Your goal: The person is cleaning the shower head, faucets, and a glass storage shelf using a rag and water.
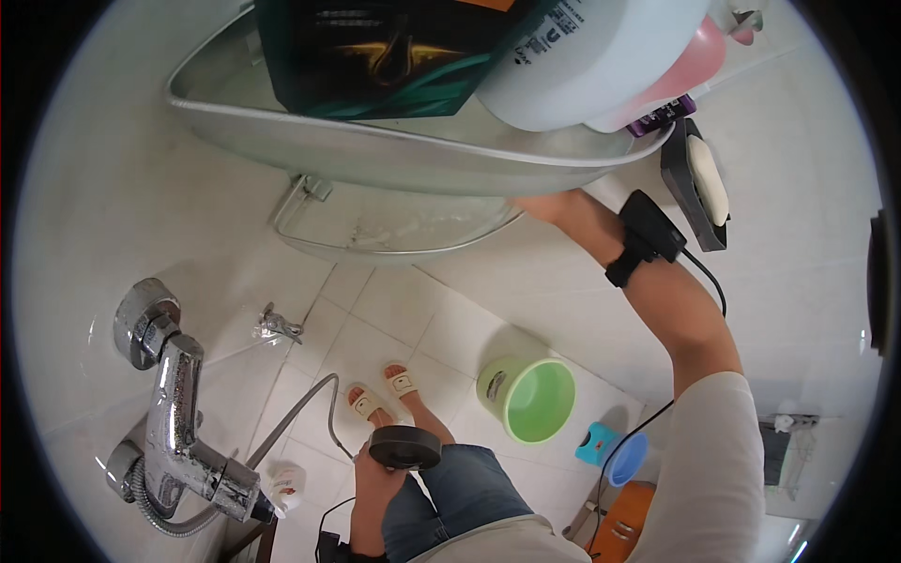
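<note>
My left hand (380, 468) grips a black round shower head (405, 448) low in front of my thighs. A metal shower hose (292, 415) loops from it toward the chrome mixer tap (176, 408) on the left wall. My right arm reaches up to the lower glass corner shelf (394, 218). Only a small part of my right hand (538, 206) shows; the upper shelf (394, 144) hides its fingers. Water or suds lie on the lower shelf. On the upper one stand a dark green bottle (380, 63), a white bottle (591, 63) and a pink bottle (693, 60).
A black soap dish (683, 176) holds a white soap bar (707, 179). On the tiled floor stand a green bucket (493, 401), a blue basin (628, 461) and an orange object (623, 517). A small wall tap (279, 325) juts out. Cables run from both wrist devices.
</note>
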### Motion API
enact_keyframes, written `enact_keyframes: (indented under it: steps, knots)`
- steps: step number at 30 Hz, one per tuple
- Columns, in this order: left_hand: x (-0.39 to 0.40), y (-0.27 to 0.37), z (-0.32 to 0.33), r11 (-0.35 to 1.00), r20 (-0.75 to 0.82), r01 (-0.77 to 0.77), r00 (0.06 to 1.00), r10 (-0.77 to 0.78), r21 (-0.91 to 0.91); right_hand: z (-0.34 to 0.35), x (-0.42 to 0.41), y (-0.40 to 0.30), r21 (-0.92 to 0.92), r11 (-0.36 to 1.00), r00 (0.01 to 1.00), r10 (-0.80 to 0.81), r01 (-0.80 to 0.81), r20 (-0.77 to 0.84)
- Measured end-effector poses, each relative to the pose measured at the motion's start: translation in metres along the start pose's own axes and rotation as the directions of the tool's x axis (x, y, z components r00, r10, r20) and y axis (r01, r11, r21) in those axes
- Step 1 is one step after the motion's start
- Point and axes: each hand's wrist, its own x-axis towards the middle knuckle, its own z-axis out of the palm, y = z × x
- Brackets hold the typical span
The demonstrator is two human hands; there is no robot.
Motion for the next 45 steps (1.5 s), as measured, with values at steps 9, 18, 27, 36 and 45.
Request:
enact_keyframes:
  steps: [9,18,27,36,45]
  knots:
    - [-0.006,-0.007,0.008,0.999,0.028,0.024,0.999,-0.023,-0.028,0.013,-0.017,-0.001,-0.004,0.999,0.694,-0.036,0.048,-0.719]
    - [-0.011,-0.012,0.003,1.0,0.046,0.002,0.999,-0.003,0.008,-0.003,-0.023,0.007,0.379,0.912,0.753,0.357,-0.154,-0.552]
    - [-0.014,-0.012,0.006,1.0,0.01,-0.005,1.0,0.005,0.012,-0.001,-0.035,0.022,-0.008,0.997,0.646,0.039,-0.071,-0.762]
    - [-0.005,-0.005,0.005,0.999,-0.059,-0.037,0.998,0.036,-0.016,0.032,-0.002,0.009,-0.163,0.987,0.635,-0.122,-0.006,-0.763]
    - [-0.004,-0.003,0.008,1.0,0.022,0.011,1.0,-0.01,-0.027,0.038,0.012,-0.005,0.181,0.981,0.586,0.11,0.063,-0.803]
